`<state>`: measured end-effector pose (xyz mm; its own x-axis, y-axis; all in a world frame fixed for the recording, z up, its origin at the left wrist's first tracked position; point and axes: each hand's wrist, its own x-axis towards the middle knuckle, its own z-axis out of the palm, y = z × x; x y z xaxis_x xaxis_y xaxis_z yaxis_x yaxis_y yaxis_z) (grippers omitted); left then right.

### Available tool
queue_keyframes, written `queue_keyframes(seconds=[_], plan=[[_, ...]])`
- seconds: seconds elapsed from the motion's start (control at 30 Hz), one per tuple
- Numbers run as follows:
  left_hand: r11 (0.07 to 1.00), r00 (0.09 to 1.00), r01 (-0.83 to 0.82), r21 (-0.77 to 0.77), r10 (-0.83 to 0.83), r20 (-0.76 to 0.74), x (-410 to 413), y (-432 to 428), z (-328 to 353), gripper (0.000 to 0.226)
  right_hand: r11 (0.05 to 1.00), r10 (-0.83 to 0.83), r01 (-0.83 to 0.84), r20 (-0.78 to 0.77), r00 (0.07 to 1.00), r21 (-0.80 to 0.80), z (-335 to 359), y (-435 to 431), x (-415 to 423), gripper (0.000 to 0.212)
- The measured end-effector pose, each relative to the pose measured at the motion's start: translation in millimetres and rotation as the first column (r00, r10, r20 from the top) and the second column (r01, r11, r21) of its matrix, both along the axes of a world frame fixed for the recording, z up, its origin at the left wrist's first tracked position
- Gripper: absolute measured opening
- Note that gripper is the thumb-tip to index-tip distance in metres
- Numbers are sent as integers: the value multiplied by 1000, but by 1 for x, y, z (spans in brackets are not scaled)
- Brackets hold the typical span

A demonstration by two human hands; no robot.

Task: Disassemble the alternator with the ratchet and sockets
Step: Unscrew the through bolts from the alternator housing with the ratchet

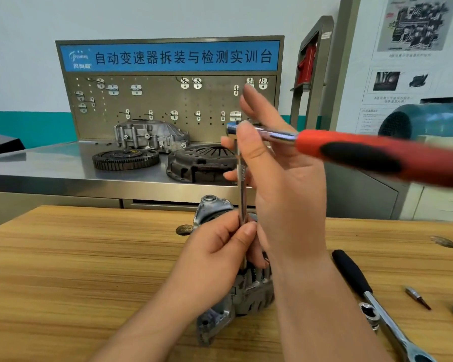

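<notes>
head view: left fingers (246, 232) pinch chrome extension (242, 194), right fingers (247, 145) grip red-handled ratchet (351, 150).

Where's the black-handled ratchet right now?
Head view, lower right: the black-handled ratchet lies on the wooden table between the right forearm and a loose bit.

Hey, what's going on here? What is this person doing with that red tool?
A person is working on a grey metal alternator that sits on a wooden table. Their right hand holds the head of a ratchet with a red and black handle. It is fitted onto a long silver extension bar that runs straight down into the alternator. Their left hand pinches the bar low down. A second ratchet with a black handle lies on the table to the right.
</notes>
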<state>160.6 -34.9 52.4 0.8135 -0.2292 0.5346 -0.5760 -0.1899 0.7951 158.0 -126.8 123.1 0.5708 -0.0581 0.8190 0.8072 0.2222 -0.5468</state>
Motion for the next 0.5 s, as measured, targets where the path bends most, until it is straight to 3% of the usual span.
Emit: queue_keyframes(seconds=[0.1, 0.2, 0.33, 0.4, 0.5], plan=[[1000, 1000, -8, 1, 8, -17, -1, 0, 0, 22, 999, 25, -23, 60, 998, -33, 0, 3, -1, 36], [998, 998, 58, -38, -58, -1, -2, 1, 1, 36, 984, 170, -166, -71, 983, 61, -4, 3, 0, 28], [990, 992, 123, -69, -124, -16, -1, 3, 1, 42, 957, 277, -252, -200, 940, 141, -6, 0, 3, 37], [995, 996, 92, -47, -92, 13, 0, 2, 1, 36, 973, 213, -190, -196, 957, 127, -7, 0, 4, 32], [998, 998, 47, -31, -46, 36, 1, 1, 0, 29, 997, 60, -58, -42, 997, 56, -5, -1, 5, 26]])
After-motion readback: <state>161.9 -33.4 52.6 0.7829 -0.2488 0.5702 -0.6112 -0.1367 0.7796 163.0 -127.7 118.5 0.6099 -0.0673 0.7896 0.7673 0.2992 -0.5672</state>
